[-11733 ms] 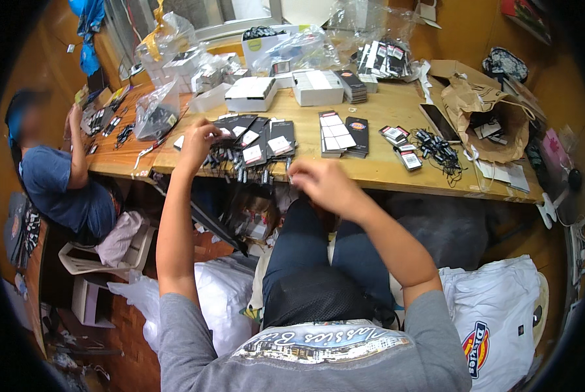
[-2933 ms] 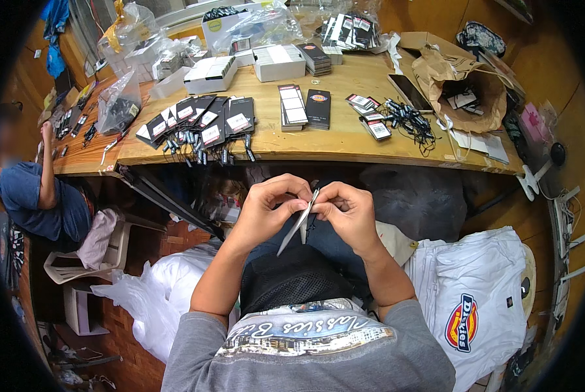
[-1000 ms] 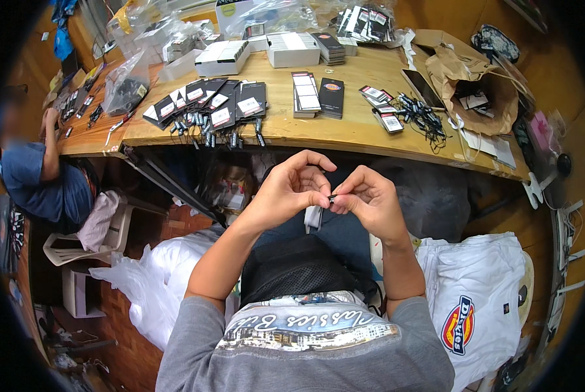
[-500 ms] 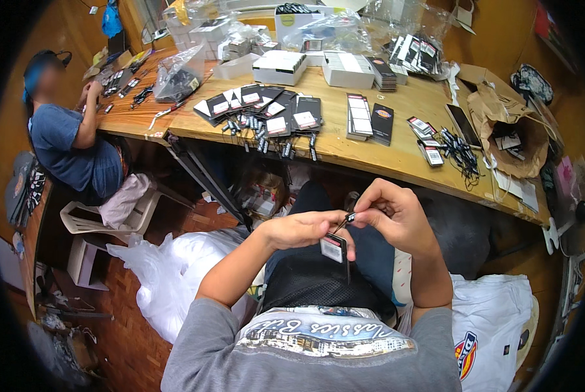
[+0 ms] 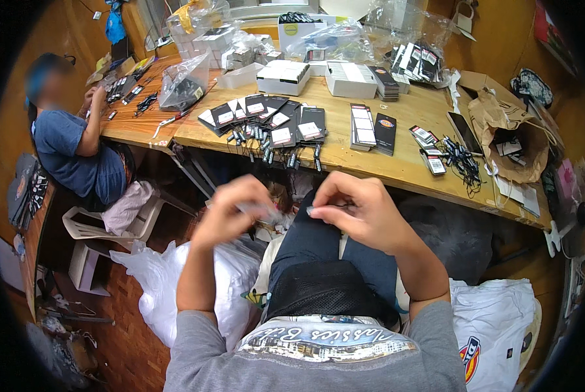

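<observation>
My left hand (image 5: 235, 210) is smeared by motion in front of the table's near edge. A pale blurred patch shows at its fingertips, and I cannot tell what it is. To its right, my right hand (image 5: 358, 212) is raised over my lap with thumb and fingertips pinched together. Something tiny and whitish shows at the pinch, too small to name. Beyond my hands, fanned black hang tags (image 5: 283, 127) with white labels lie on the table, their black cords (image 5: 266, 147) bunched at the near edge. Right of them sit a strip of white labels (image 5: 362, 125) and a black tag (image 5: 384, 133).
On the wooden table (image 5: 345, 160) stand white boxes of cards (image 5: 283, 77), a pile of black cords (image 5: 461, 157), a phone (image 5: 463, 132) and a paper bag (image 5: 511, 130). A co-worker (image 5: 77, 144) sits at the left. A white plastic bag (image 5: 194, 281) lies beside me.
My hands have drawn apart, the left one moving left and up. The black hang tag on its cord that was between them no longer shows there. The view has shifted slightly.
</observation>
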`<state>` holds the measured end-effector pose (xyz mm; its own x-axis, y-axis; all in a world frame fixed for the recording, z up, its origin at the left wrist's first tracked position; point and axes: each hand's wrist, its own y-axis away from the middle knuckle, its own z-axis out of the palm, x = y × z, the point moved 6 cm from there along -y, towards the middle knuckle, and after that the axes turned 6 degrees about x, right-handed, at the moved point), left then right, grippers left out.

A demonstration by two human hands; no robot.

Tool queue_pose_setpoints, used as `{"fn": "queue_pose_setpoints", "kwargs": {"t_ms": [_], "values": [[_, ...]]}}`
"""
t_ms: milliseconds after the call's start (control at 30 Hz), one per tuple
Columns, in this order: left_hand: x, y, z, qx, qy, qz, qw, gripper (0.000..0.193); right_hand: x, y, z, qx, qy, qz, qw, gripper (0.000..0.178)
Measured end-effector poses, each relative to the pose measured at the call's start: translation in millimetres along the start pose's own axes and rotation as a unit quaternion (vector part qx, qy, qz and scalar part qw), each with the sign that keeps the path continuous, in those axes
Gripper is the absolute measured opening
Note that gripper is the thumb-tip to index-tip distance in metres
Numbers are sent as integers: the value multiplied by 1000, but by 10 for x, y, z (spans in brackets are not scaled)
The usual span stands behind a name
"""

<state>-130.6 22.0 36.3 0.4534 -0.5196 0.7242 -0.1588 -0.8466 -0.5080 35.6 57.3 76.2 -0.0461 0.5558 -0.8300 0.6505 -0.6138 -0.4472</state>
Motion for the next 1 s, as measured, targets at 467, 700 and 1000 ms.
{"fn": "queue_pose_setpoints", "kwargs": {"t_ms": [467, 700, 1000], "values": [[-1283, -1227, -671, 105, -437, 24, 893, 35, 1220, -591, -744, 185, 284, 85, 937, 15], [-1290, -2139, 943, -51, -188, -59, 979, 62, 2268, -624, -2027, 80, 441, 245, 860, 56], [-1207, -2282, 1257, -36, -352, -43, 934, 70, 2113, -777, -1909, 107, 521, 211, 820, 60]]}}
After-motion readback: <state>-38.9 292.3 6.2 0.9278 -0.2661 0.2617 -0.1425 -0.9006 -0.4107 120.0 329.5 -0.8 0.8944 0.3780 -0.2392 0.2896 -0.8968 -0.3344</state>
